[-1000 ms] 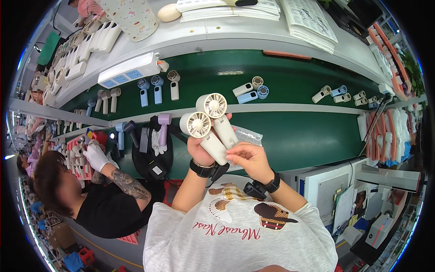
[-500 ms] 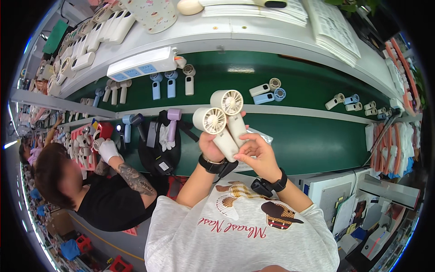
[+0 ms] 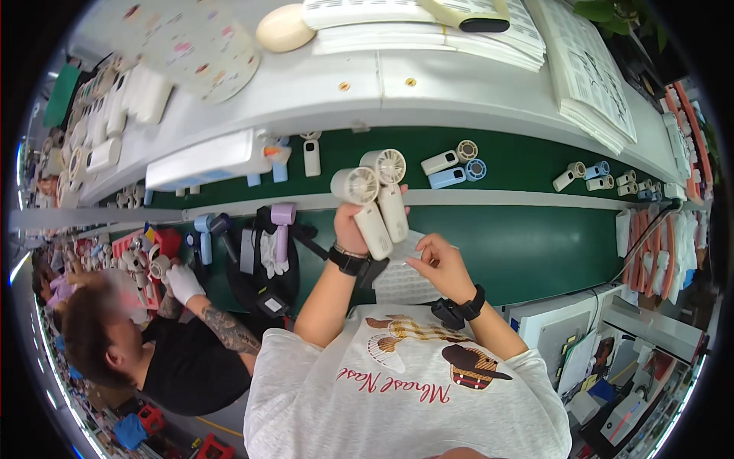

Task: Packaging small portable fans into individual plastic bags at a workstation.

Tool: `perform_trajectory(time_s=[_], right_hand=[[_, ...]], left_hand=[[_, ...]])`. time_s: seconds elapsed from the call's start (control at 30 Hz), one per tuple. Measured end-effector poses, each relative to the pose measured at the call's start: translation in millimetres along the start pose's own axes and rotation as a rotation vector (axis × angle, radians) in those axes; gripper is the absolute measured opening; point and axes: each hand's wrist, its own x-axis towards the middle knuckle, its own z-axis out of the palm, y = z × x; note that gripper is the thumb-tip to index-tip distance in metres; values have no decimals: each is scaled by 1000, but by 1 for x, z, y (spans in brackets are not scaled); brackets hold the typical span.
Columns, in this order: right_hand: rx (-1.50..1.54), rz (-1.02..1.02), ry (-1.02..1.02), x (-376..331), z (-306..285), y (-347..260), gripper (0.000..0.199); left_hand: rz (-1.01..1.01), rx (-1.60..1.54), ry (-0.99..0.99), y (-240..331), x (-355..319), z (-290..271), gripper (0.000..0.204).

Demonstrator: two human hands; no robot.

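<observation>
Two cream handheld fans lie side by side in my left hand (image 3: 351, 228), which is closed around their handles. The nearer fan (image 3: 373, 232) overlaps the other fan (image 3: 393, 213), and both round grilles point away from me. To the right of the handles, my right hand (image 3: 446, 268) is apart from the fans, its thumb and forefinger slightly parted and nothing visible between them. Below both hands a pale printed sheet (image 3: 405, 281), perhaps in clear plastic, lies on the green bench (image 3: 527, 249). My left fingers are partly hidden behind the fans.
A grey shelf (image 3: 306, 92) with papers (image 3: 428, 42) and a cup (image 3: 195, 50) overhangs the bench. Under it stand a white power strip (image 3: 206, 159) and several fans. A black bag (image 3: 264, 287) and a purple fan (image 3: 282, 229) lie left, near a gloved co-worker (image 3: 195, 348).
My right hand has come off the fan handles and moved slightly right and down. The fans stay in my left hand, more of their handles showing. The whole view has shifted.
</observation>
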Motion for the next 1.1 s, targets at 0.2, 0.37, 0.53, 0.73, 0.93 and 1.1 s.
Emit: perform_trajectory(time_s=[0.2,0.37,0.53,0.73,0.93,1.1], right_hand=[[-326,160,-18,-2,-11,44,23],[-413,192,17,-9,-13,64,24],[-617,16,142,-2,-3,89,29],[-686,-170,234,25,23,114,38],[-548,-75,-76,30,20,150,40],[-710,-319,6,11,35,140,33]], left_hand=[[115,1719,138,-15,93,-120,53],[195,2353,294,-46,106,-146,53],[361,2249,179,-47,76,-141,55],[-17,2278,-196,-49,-11,-138,46],[-339,2201,-140,-53,-66,-143,34],[-32,2241,67,-63,-105,-146,19]])
